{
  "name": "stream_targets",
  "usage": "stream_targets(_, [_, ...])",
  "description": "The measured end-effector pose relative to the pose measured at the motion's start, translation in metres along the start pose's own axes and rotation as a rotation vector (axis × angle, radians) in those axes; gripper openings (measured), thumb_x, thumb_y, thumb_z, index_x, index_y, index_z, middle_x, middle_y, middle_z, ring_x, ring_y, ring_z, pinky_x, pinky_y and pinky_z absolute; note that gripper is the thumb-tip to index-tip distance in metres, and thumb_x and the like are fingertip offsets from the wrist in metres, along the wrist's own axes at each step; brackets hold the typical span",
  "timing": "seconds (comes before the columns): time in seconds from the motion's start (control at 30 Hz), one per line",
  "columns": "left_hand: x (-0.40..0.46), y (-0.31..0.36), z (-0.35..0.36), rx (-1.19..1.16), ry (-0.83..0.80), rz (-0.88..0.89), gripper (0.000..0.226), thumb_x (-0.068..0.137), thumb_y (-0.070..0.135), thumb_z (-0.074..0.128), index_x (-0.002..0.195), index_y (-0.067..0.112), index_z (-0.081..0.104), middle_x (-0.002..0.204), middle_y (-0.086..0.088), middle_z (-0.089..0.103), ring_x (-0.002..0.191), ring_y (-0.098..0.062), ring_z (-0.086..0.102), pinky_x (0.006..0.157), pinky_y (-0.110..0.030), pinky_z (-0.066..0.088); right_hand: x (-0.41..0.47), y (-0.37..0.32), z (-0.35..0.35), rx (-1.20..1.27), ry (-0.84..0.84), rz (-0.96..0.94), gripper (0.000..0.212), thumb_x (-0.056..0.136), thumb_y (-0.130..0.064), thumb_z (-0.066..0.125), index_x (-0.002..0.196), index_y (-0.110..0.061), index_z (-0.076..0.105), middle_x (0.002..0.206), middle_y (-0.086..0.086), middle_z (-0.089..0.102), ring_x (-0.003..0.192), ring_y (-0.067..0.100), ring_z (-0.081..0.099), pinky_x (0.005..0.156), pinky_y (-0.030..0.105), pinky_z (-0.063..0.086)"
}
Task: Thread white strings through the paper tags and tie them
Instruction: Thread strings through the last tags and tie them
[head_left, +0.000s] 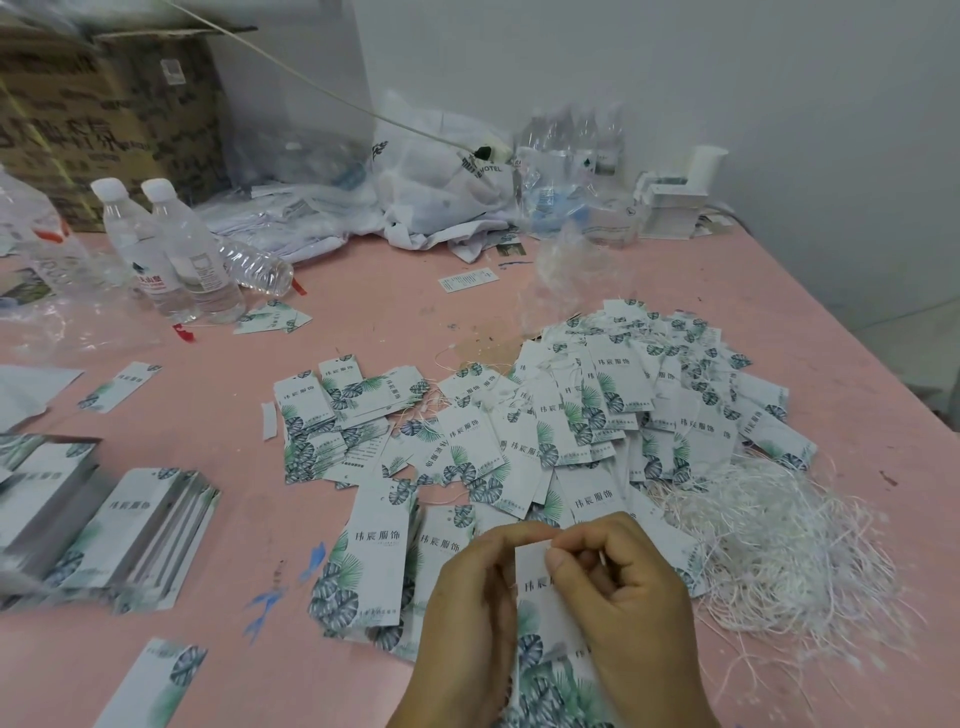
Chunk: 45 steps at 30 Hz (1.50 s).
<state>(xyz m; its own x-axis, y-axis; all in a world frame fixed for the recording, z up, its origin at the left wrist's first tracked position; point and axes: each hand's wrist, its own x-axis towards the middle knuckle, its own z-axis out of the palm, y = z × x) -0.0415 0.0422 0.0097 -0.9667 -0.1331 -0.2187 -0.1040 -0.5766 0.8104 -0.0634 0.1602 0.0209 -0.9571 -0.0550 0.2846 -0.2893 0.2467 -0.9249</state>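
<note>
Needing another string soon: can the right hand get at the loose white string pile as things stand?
Probably yes: the string pile lies beside the right hand with nothing between, though that hand would first have to release the tag.

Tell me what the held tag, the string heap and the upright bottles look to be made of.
Tag: matte printed card, seemingly; it stays flat in both hands.
String heap: thin white cord, perhaps cotton or synthetic; limp and tangled.
Bottles: clear, glossy plastic with white caps.

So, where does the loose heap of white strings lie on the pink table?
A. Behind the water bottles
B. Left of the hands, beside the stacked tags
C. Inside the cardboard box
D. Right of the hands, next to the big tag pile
D: the white strings lie tangled right of both hands, against the tag pile.
</note>
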Motion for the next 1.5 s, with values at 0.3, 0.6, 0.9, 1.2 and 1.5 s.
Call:
stream_targets(0.3, [0.004, 0.006, -0.002, -0.138, -0.043, -0.098, 0.032, 0.065, 0.003, 0.076, 0.093, -0.012, 0.072, 0.100, -0.040, 0.066, 0.091, -0.044, 0.071, 0.076, -0.039, 0.061, 0.007, -0.005, -0.006, 0.150, -0.077, 0.131, 0.029, 0.074, 0.002, 0.078, 0.071, -0.026, 0.071, 0.065, 0.003, 0.062, 0.056, 0.004, 0.050, 0.053, 0.014, 0.044])
stream_targets(0.6, [0.002, 0.002, 0.002, -0.033, 0.038, -0.079, 0.012, 0.070, 0.013, 0.076, 0.076, 0.005, 0.069, 0.077, -0.027, 0.064, 0.069, -0.028, 0.059, 0.059, -0.032, 0.050, 0.008, -0.011, -0.007, 0.156, -0.155, 0.205, 0.028, 0.074, 0.001, 0.078, 0.072, -0.027, 0.074, 0.060, -0.008, 0.059, 0.052, 0.002, 0.046, 0.052, 0.013, 0.042])
stream_targets(0.9, [0.002, 0.010, 0.005, -0.140, 0.151, -0.141, 0.009, 0.083, 0.008, 0.059, 0.084, 0.005, 0.051, 0.092, -0.029, 0.072, 0.082, -0.037, 0.071, 0.072, -0.041, 0.059, 0.019, 0.002, -0.021, 0.039, -0.203, 0.339, 0.031, 0.093, -0.015, 0.061, 0.094, -0.045, 0.068, 0.073, 0.002, 0.064, 0.057, 0.010, 0.051, 0.056, 0.026, 0.045])
stream_targets(1.2, [0.013, -0.001, -0.003, -0.162, 0.201, -0.081, 0.025, 0.098, 0.004, 0.043, 0.075, 0.008, 0.049, 0.065, -0.012, 0.050, 0.056, -0.025, 0.055, 0.055, -0.032, 0.050, 0.019, 0.007, -0.028, -0.464, -0.576, 0.178, 0.028, 0.087, -0.013, 0.057, 0.098, -0.038, 0.063, 0.090, -0.014, 0.052, 0.079, -0.007, 0.051, 0.069, 0.008, 0.039])
stream_targets(1.5, [0.009, 0.004, -0.001, -0.142, 0.176, -0.068, 0.035, 0.099, 0.007, 0.047, 0.066, 0.011, 0.059, 0.066, -0.013, 0.056, 0.061, -0.026, 0.061, 0.064, -0.038, 0.056, 0.029, 0.000, -0.041, -0.270, -0.635, 0.291, 0.026, 0.086, -0.007, 0.061, 0.074, -0.029, 0.069, 0.079, -0.014, 0.058, 0.067, 0.008, 0.054, 0.066, 0.017, 0.043])
